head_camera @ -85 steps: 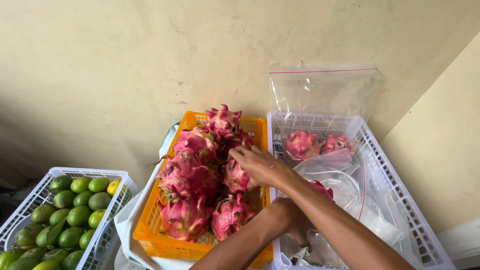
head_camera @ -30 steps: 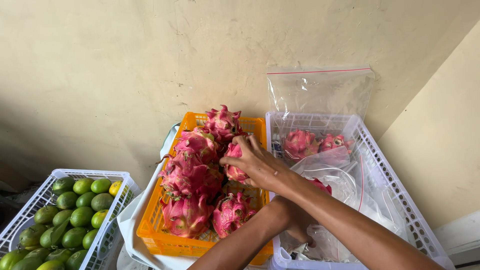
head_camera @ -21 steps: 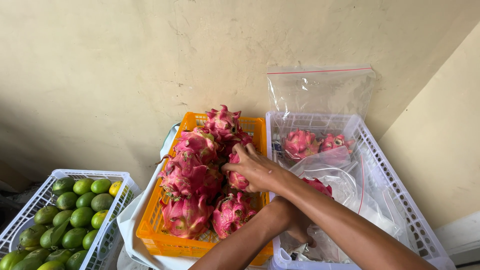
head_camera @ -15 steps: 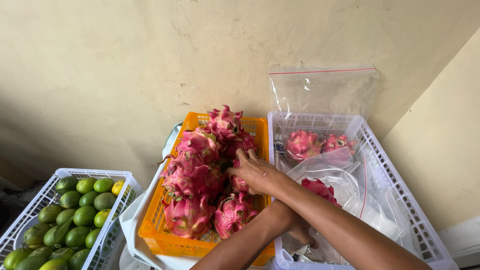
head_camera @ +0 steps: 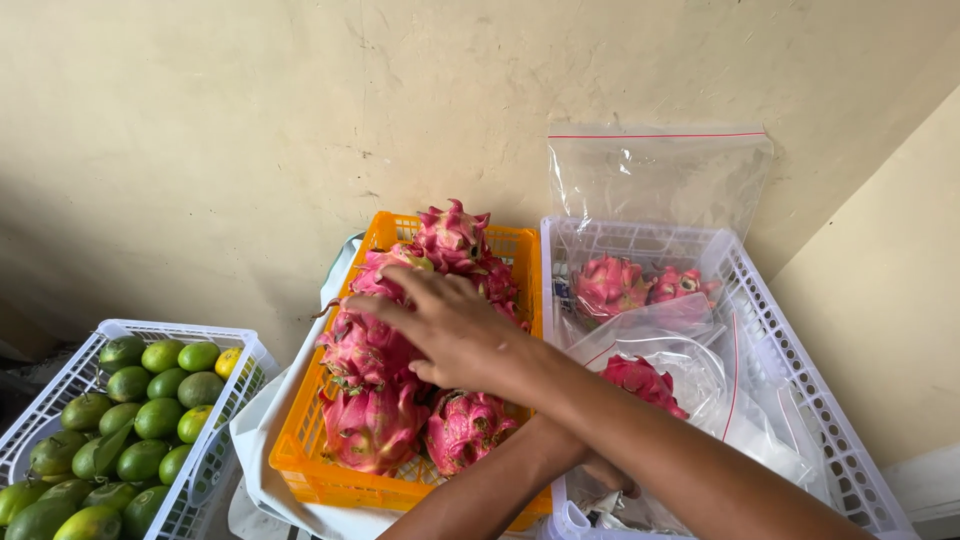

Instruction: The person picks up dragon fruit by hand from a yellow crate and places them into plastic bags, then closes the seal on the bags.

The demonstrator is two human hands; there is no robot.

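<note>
Well to the left of the hands, green citrus fruits (head_camera: 130, 420) are held in a white basket (head_camera: 215, 460). The right hand (head_camera: 450, 330) is spread open, fingers loose, over the dragon fruits (head_camera: 400, 370) piled in the orange crate (head_camera: 300, 455), nothing being gripped. The left hand (head_camera: 605, 478) is crossed beneath it into the white crate (head_camera: 800, 370); its grip cannot be told.

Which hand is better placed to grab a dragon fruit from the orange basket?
Right hand: it lies spread on the dragon fruits in the orange basket. The left hand is down in the white basket, crossed under the right arm, mostly hidden.
</note>
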